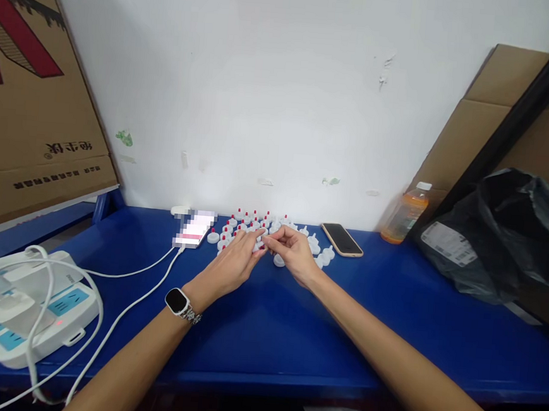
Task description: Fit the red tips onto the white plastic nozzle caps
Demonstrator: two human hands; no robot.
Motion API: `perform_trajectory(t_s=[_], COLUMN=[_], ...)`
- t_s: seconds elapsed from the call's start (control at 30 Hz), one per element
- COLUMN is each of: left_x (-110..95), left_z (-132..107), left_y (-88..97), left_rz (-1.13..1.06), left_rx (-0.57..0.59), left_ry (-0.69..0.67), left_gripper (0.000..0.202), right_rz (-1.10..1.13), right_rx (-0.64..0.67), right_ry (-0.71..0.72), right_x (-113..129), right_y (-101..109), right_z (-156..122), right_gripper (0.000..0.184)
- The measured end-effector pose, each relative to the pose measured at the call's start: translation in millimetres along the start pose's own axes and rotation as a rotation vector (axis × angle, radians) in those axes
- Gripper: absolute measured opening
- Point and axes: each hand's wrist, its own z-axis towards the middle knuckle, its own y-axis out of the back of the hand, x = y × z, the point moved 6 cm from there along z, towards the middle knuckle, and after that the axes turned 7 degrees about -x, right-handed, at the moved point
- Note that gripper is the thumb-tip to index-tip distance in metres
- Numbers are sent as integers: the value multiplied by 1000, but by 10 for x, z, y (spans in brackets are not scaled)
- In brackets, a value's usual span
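Observation:
Both my hands meet over a cluster of small white caps, several with red tips [249, 222], at the back of the blue table [264, 331]. My left hand [234, 262], with a watch on its wrist, pinches a small white piece with its fingertips. My right hand [294, 250] pinches the same small piece from the other side. The piece between the fingertips is too small to name. More plain white caps [321, 252] lie just right of my right hand.
A phone [342, 239] lies face up right of the caps, and an orange drink bottle [404, 214] stands beyond it. A black plastic bag [500, 236] sits at the right. White power strips [19, 302] and cables lie at the left. Cardboard boxes [32, 85] lean at both sides.

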Motion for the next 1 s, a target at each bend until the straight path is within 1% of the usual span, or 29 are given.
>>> perform_trajectory(t_s=[0.1, 0.17, 0.23, 0.27, 0.33, 0.4, 0.47, 0.53, 0.6, 0.7, 0.87, 1.0], left_x=[33, 113, 226, 284, 366, 391, 366, 319, 277, 253, 258, 258], left_z=[30, 54, 62, 58, 41, 25, 18, 21, 28, 35, 36, 35], left_y=[-2, 32, 90, 117, 147, 146, 127, 103, 89, 85, 92, 82], left_rz=[-5, 13, 47, 69, 100, 105, 97, 90, 84, 77, 80, 72], left_rx=[2, -41, -96, -112, -108, -82, -58, -45, -44, -39, -27, -16], left_ry=[24, 58, 95, 110, 117, 106, 96, 89, 84, 83, 76, 79], left_gripper=[50, 58, 65, 64, 53, 42, 36, 35, 33, 30, 28, 27], right_rz=[-48, -144, -328, -449, -683, -874, -1025, -1121, -1163, -1182, -1193, -1132], right_rx=[53, 66, 42, 31, 50, 140, 254, 339, 375, 355, 298, 259], right_ry=[42, 101, 162, 187, 219, 222, 219, 216, 218, 235, 259, 256], right_x=[55, 80, 79, 66, 14, -76, -179, -269, -330, -369, -401, -427], right_y=[16, 69, 147, 180, 203, 157, 72, -14, -78, -111, -67, -11], right_z=[44, 145, 308, 406, 613, 801, 943, 1039, 1099, 1139, 1102, 1088], right_gripper=[37, 32, 24, 19, 8, 2, 7, 9, 10, 11, 14, 12])
